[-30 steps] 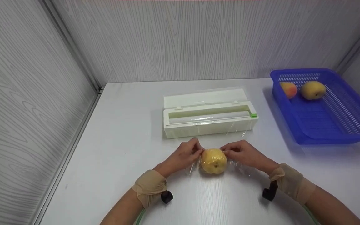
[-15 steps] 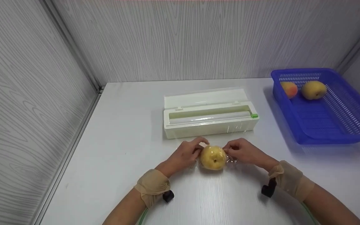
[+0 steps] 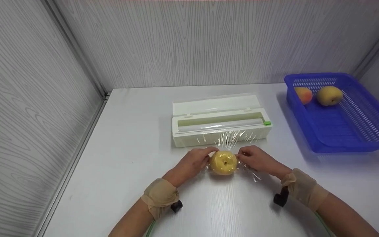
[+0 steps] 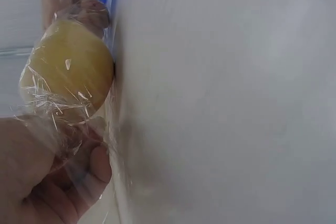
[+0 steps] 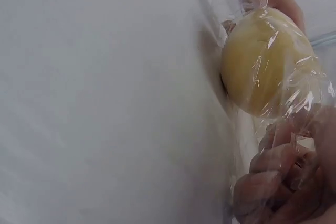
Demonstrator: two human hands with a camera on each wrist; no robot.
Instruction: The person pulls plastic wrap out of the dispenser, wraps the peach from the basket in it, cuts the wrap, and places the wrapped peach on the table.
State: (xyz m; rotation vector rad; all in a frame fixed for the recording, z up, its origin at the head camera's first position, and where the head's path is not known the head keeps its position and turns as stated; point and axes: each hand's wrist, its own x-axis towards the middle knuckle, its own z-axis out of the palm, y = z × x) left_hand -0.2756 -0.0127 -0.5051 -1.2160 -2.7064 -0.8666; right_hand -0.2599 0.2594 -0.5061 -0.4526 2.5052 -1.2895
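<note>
Cling film point(image 3: 229, 141) is pinched in the curled fingers of the left hand point(image 3: 190, 164), at the left side of a round yellow fruit point(image 3: 223, 163). At the fruit's right side, the film is likewise pinched between the thumb and fingers of the right hand point(image 3: 258, 159), with a loose, crinkled end left hanging toward the near side. The fruit is set on the white table point(image 3: 133, 131) between the two hands, near the middle, and is covered over its top and sides by the film; how far it is wrapped underneath cannot be told.

Both wrists are bound in beige wraps point(image 3: 161, 196), under which small black cameras point(image 3: 281, 197) are carried.

Beyond the fruit, the film is drawn in fanned creases toward a white dispenser box point(image 3: 184, 141), placed lengthwise from left to right. Its lid point(image 3: 215, 104) is folded back to the far side, a pale roll point(image 3: 220, 125) is exposed inside, and a green slider point(image 3: 267, 123) is fitted at its right end.

Farther right, a blue plastic basket point(image 3: 357, 144) is placed. In its far left corner are held a red-blushed yellow fruit point(image 3: 304, 95) and, just to its right, a plain yellow one. The table is bounded by wood-grained panels point(image 3: 192, 42) at the far side, left and right.
</note>
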